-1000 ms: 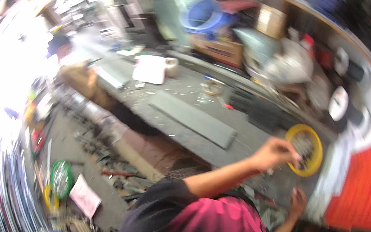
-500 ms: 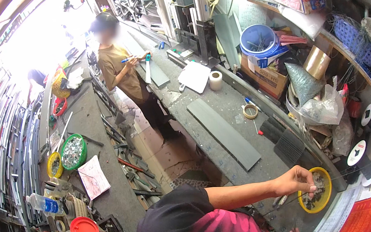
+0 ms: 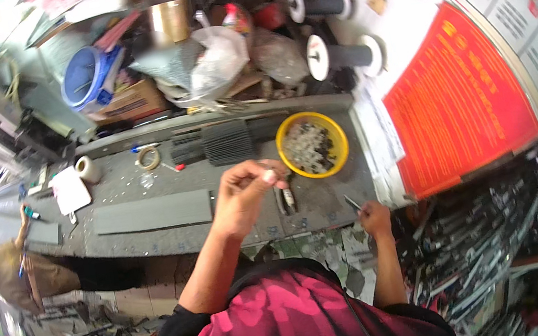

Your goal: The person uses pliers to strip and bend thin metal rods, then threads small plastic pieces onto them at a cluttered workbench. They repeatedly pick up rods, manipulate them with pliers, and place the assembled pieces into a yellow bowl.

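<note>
My left hand (image 3: 243,196) hangs over the desk (image 3: 330,204), thumb and fingertips together; I cannot tell what, if anything, they pinch. The yellow bowl (image 3: 338,162) of small pieces (image 3: 307,145) sits just beyond them, near the desk's back right corner. My right hand (image 3: 375,219) is clamped on a thin tool (image 3: 352,202) at the front right corner. I judge this a fine handling step; the next move calls for a light, steady pinch, keeping the tool's tip clear of my fingers.

The left hand (image 3: 245,194) pinches thumb toward fingers above a slanting forearm (image 3: 212,274); the right hand (image 3: 375,219) curls inward, lower.
</note>
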`<state>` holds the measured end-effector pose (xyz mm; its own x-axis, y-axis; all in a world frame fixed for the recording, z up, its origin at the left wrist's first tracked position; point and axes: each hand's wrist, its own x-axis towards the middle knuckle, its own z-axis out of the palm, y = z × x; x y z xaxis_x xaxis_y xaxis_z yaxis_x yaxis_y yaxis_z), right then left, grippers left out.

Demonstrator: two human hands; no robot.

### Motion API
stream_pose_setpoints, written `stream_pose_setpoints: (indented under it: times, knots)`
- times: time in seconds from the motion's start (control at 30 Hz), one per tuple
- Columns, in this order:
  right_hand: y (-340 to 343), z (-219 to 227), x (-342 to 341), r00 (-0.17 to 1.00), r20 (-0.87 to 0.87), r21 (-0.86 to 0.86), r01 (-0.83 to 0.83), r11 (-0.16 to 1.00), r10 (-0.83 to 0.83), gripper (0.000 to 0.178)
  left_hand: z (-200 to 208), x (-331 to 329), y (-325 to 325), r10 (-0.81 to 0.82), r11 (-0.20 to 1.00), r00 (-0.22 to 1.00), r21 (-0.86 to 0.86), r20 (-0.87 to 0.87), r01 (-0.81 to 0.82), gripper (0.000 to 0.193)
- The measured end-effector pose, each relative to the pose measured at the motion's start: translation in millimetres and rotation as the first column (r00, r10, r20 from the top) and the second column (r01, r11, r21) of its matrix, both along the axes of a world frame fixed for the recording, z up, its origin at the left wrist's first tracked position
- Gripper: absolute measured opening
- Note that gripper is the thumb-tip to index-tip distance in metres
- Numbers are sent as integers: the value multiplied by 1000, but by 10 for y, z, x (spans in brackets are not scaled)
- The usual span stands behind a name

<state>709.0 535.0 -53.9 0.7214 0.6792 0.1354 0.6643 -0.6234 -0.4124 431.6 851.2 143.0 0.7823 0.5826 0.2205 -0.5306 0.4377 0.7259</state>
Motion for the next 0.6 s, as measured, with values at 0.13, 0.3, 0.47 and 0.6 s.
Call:
stream_pose_setpoints:
  times: [0.13,0.3,0.47,0.6]
  knots:
    - [449,1068,-314,923,-380,381,102,919,55,15,64,30,-46,-37,999,999,-22,-27,36,5]
    - [880,2339,-897,928,-277,476,-91,875,248,13,102,63,-125,-14,999,999,35,-40,15,6]
    - [1104,2883,-1166,882,-125,498,-340,797,455,10,131,72,-135,108,947,988,313,-107,-69,9]
    - [1195,3013,-1234,842,-88,449,-443,776,532,11,153,110,-107,77,928,997,366,-27,-62,10]
